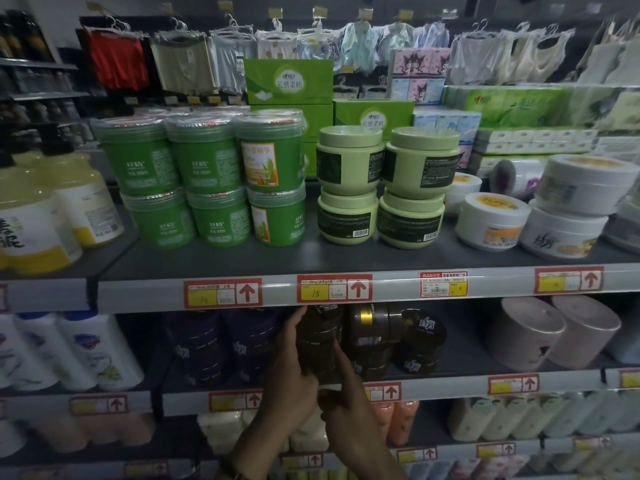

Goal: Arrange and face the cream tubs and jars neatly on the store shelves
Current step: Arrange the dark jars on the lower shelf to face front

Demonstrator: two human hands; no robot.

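Directly under the handwritten price tag reading "15" [334, 288], on the shelf [446, 388] below it, stands a dark brown jar [317, 344], its label too dim to read. The left hand [291, 372] grips the jar's left side with curled fingers. The right hand [349, 410] lays a straight forefinger [341, 356] against the jar's right side and is not wrapped round it. Above and left of the tag are six green tubs [204, 168] in three stacks of two, four of them showing "500ml". Above and just right of the tag are four pale green jars [349, 161] in two stacks of two, with barcodes on the lower pair. Far right of the tag sit four white tubs [491, 220]. Below and left of the tag are two stacks of purple jars [221, 344].
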